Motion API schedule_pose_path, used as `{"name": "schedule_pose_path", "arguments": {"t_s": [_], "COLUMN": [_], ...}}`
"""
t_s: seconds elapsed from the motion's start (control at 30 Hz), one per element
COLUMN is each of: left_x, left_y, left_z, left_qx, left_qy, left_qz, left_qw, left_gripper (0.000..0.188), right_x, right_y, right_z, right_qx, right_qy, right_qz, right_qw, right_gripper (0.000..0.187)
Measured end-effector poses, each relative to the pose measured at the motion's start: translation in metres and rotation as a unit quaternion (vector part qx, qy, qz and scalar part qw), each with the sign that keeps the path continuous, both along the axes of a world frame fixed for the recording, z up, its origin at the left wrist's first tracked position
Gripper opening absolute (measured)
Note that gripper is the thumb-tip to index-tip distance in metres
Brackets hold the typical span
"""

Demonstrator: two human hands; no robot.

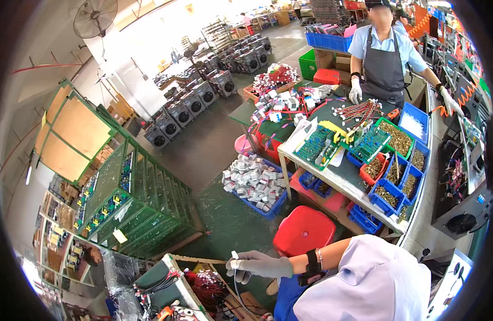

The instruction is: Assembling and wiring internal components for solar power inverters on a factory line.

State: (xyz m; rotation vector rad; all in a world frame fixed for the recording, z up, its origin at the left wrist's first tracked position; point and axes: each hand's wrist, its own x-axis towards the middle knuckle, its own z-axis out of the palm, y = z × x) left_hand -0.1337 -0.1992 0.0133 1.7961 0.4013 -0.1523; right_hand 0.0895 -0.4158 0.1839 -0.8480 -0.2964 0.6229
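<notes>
My right hand (260, 265), in a grey glove, reaches in from the right near the bottom of the view. Its fingers are closed on the white plug (234, 256) of a thin grey cable (237, 289). The cable hangs in a curve from the fingers toward the lower edge, where its other end is hard to make out. A dark band circles my wrist, below a pale sleeve (364, 283). Below and left of the hand lies a bundle of dark red wires with white connectors (209, 284). My left hand is not in view.
A red stool (304, 231) stands just beyond my arm. Behind it is a workbench (332, 179) with circuit boards (317, 145) and blue parts bins (388, 193). A blue crate of white parts (255, 184) sits on the floor; a green rack (145, 198) stands left. A co-worker (383, 59) stands behind the bench.
</notes>
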Motion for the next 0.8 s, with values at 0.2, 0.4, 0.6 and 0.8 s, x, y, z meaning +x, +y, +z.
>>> {"name": "schedule_pose_path", "arguments": {"t_s": [0.2, 0.4, 0.6, 0.8], "left_x": [0.003, 0.038, 0.056, 0.078], "left_y": [-0.018, -0.047, -0.066, -0.067], "left_z": [0.013, 0.057, 0.070, 0.070], "left_qx": [-0.155, -0.142, -0.096, -0.129], "left_qy": [0.017, 0.048, -0.011, -0.091], "left_qz": [0.071, -0.003, -0.069, -0.118], "left_qw": [0.985, 0.989, 0.993, 0.980], "left_gripper": [0.025, 0.025, 0.028, 0.034], "right_x": [-0.019, -0.017, 0.058, -0.023], "right_y": [0.003, -0.029, -0.213, -0.581], "right_z": [0.003, 0.005, -0.039, -0.092], "right_qx": [0.031, -0.035, -0.537, -0.959], "right_qy": [-0.054, -0.030, -0.155, -0.188], "right_qz": [0.052, -0.009, -0.395, -0.035], "right_qw": [0.997, 0.999, 0.729, 0.212], "right_gripper": [0.031, 0.028, 0.013, 0.025]}}
